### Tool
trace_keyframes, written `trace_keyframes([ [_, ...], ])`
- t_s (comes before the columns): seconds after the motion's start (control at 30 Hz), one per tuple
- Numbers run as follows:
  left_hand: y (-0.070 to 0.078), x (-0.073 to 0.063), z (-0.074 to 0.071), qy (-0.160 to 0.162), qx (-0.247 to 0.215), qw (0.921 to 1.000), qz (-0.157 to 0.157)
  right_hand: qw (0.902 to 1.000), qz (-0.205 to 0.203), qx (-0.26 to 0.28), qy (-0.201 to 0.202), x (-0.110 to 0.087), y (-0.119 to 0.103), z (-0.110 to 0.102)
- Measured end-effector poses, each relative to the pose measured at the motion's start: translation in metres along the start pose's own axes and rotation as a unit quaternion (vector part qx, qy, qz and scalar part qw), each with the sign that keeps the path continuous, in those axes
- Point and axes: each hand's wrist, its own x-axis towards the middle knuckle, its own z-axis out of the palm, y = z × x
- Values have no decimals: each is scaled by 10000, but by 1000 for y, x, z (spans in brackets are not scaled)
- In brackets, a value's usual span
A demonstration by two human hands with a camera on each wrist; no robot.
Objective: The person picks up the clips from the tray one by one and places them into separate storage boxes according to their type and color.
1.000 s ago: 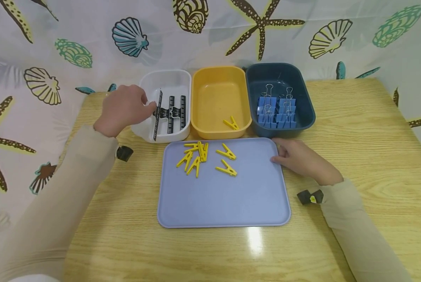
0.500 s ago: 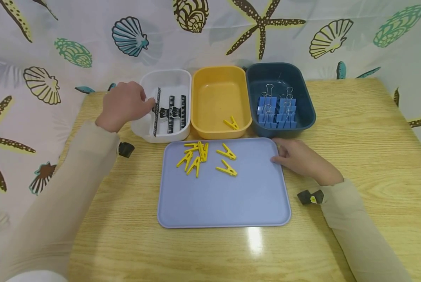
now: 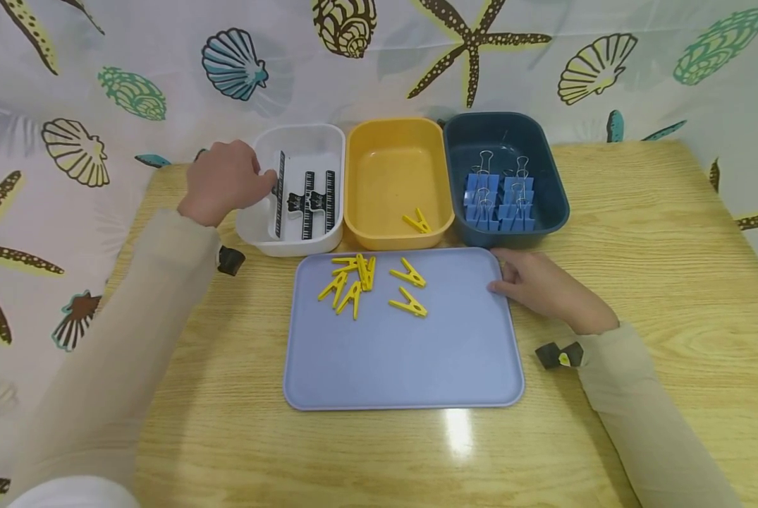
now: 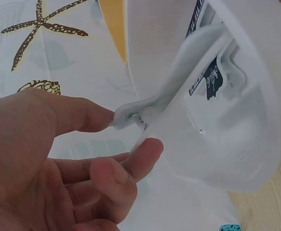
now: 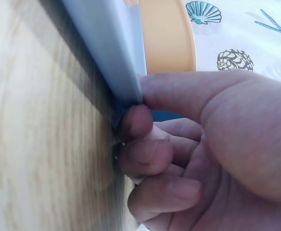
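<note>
Pinches a long, narrow plastic clip with a black-and-white piano-key pattern [image 3: 280, 194] between the thumb and index finger of the left hand [image 3: 226, 182]. Shows a slim, straight, striped bar to the head view, tilted slightly, and a glossy, whitish, curved side to the left wrist view. Sits over the left part of a white, rounded plastic bin [image 3: 299, 147]; cannot tell whether touching it.

Grasps the right edge of a pale lilac-blue, rectangular tray with rounded corners [image 3: 379, 367] in the right hand [image 3: 537, 282], near the far corner, with thumb above the rim and bent fingers below.

In the white bin, can see 2 matching piano-key clips [image 3: 307, 212], laid side by side, each with a black, figure-shaped grip at mid-length. In the adjoining yellow, rounded bin [image 3: 394, 176], can see 1 yellow plastic clothespin [image 3: 419, 221] near the front right. In the navy, rounded bin [image 3: 489, 134], can see blue binder clips with silver wire handles [image 3: 482, 201], set in 2 columns and too overlapped to count surely. On the tray, can see a cluster of yellow clothespins [image 3: 361, 271] at far left, with 2 more [image 3: 417, 309] just right of it.
</note>
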Motion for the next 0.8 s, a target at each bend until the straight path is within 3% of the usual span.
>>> trace_keyframes([
  [0.43,-5,12,16,-12,90,9999,-70,10000,-4,78,-8,-3,-2,-3],
  [0.8,-9,16,27,-224,51,9995,-205,10000,-18,76,-44,-1,0,-1],
])
